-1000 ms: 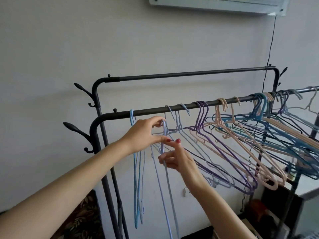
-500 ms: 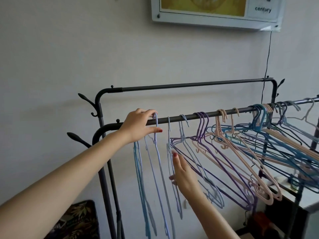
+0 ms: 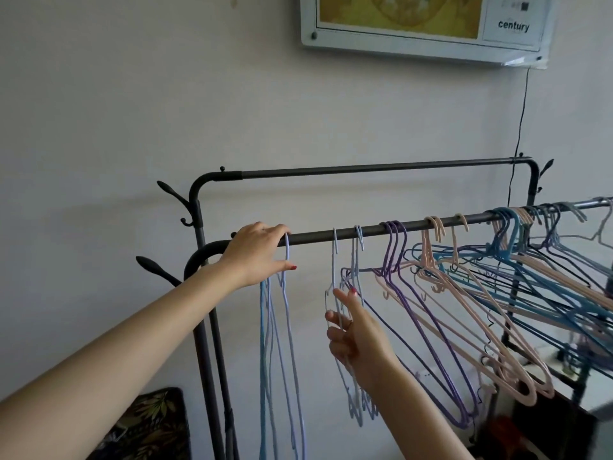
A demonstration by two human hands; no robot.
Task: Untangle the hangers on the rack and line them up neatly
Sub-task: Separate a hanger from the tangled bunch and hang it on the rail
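Front rail of rack as landmark. Left hand at rail's left end, fingers draped over the bar, thumb pinching neck of a pale blue hanger just under it; more blue hangers hanging close alongside. Right hand below rail, approx. mid-left, fingers curled round a light lilac hanger hooked on the bar. Further right along rail: purple hangers, pink hangers, then a tangled bunch of blue & pink hangers w/ bodies splayed sideways, crossing each other. Framed sign on wall above rail.
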